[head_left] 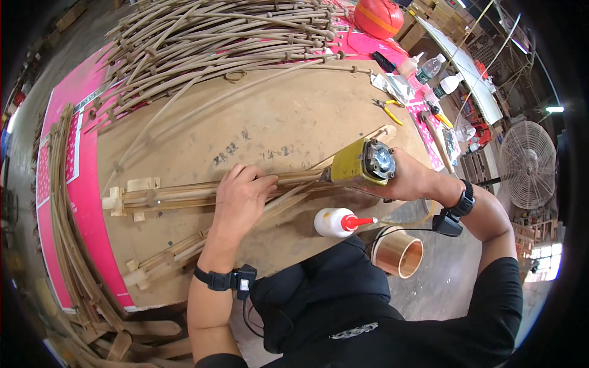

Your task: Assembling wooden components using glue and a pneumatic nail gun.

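My right hand point(408, 176) grips a yellow nail gun point(347, 162) by its handle. The gun's nose rests at the right part of a bundle of thin wooden rods point(184, 195) laid across the brown board. My left hand point(240, 195) is closed over the middle of that bundle, its fingers pressed round the rods. The rods' left ends sit among small wooden blocks point(115, 201) on the board. A second set of rods point(175, 253) slants below, with its own block at the left end. Near the board's front edge stands a white glue bottle point(331, 222) with a red nozzle.
A large pile of rods point(208, 46) covers the far side, and another bundle point(61, 184) lies along the left edge. Yellow pliers point(390, 111), a hammer point(437, 140) and plastic bottles point(431, 67) lie at right. A copper-coloured cylinder point(383, 251) stands near my body; a fan point(527, 162) is beyond.
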